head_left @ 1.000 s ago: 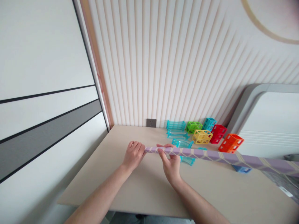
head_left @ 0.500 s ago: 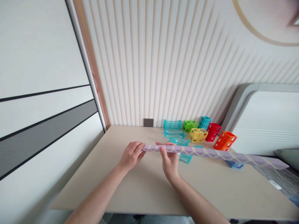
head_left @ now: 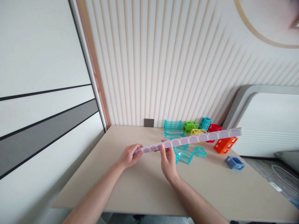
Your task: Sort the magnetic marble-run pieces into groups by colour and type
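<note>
A long, thin purple stick [head_left: 187, 140] with a pale, cell-like line pattern stretches above the table, its far end raised to the right. My left hand [head_left: 130, 155] is closed around its left end. Further along, my right hand [head_left: 168, 158] grips the stick with the thumb on the near side and the fingers behind. Behind and below it lie clear turquoise track-like pieces [head_left: 184, 155], partly covered by the stick and my right hand. The stick also passes in front of a yellow open block [head_left: 198, 131].
Along the back right stand a green block [head_left: 190, 126], a turquoise block [head_left: 205, 123], a red block [head_left: 214, 127] and an orange block [head_left: 225, 145]. A blue block [head_left: 234, 163] sits near the table's [head_left: 140, 193] right side. A wall socket [head_left: 149, 123] is behind.
The stick's far end has swung up and away, so it now slants upward to the right. My left hand has shifted slightly down and left. The blue block is now uncovered.
</note>
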### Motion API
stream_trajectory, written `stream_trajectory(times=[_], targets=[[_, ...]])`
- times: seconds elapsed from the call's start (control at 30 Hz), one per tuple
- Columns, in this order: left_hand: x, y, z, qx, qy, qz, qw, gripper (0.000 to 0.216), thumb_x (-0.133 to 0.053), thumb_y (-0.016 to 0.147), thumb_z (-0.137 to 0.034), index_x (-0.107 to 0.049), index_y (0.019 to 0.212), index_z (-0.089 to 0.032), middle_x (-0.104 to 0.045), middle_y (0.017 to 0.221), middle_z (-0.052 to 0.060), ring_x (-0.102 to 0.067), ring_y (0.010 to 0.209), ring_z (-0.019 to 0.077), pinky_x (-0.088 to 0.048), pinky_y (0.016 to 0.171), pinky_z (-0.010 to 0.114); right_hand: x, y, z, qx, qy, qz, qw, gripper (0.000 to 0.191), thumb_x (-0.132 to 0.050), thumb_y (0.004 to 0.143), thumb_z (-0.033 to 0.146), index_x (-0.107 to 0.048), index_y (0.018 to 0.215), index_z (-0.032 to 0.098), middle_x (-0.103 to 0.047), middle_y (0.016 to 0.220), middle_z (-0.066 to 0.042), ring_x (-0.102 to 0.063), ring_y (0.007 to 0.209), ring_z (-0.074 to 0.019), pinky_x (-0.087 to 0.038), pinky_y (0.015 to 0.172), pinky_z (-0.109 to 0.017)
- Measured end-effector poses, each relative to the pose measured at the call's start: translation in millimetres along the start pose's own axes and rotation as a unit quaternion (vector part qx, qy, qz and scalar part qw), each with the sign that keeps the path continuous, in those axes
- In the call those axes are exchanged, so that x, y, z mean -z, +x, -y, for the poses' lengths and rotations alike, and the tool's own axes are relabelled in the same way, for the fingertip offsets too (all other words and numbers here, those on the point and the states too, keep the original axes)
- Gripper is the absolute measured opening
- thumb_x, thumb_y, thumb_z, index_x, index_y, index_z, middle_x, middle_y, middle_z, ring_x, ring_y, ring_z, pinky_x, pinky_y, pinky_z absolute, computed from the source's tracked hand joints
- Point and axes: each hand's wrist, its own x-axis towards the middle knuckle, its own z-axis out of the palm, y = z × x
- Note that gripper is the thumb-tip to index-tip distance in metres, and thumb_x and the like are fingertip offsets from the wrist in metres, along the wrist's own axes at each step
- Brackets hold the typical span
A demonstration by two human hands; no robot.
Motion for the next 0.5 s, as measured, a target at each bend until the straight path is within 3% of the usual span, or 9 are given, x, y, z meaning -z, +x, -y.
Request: stream_trajectory(times=[0.13,0.33,0.5], targets=[[-2.2,1.3,1.1,-0.028,0.029,-0.024,0.999,0.025,-0.063,0.090,-0.035,-0.060,0.110,-0.021,-0.072,0.096,0.007,-0.069,0.086,0.0207,-0.054,0.076,0.030,0.7,1.5,-0.4,0.002,-0.007,0.001,1.000,0.038,-0.062,0.092,0.055,-0.060,0.102,0.019,-0.069,0.076,-0.004,-0.067,0.070,-0.0200,-0.054,0.069,-0.033],[-2.3,1.8,5.5,-0.023,0.076,-0.070,0.994,0.013,-0.061,0.092,-0.033,-0.062,0.099,-0.022,-0.067,0.084,0.004,-0.066,0.077,0.0191,-0.053,0.068,0.028,1.4,1.0,-2.0,0.011,-0.024,0.003,1.000,0.036,-0.063,0.091,0.054,-0.063,0.100,0.018,-0.069,0.076,-0.004,-0.066,0.067,-0.0195,-0.053,0.067,-0.032],[3.2,2.6,3.1,-0.029,0.092,-0.034,0.995,0.020,-0.058,0.096,-0.041,-0.063,0.097,-0.021,-0.065,0.081,0.003,-0.064,0.073,0.0172,-0.050,0.066,0.025,2.0,-0.2,-3.9,0.012,-0.025,0.003,1.000,0.036,-0.062,0.092,0.055,-0.063,0.098,0.019,-0.068,0.072,-0.002,-0.065,0.066,-0.0188,-0.052,0.066,-0.031]])
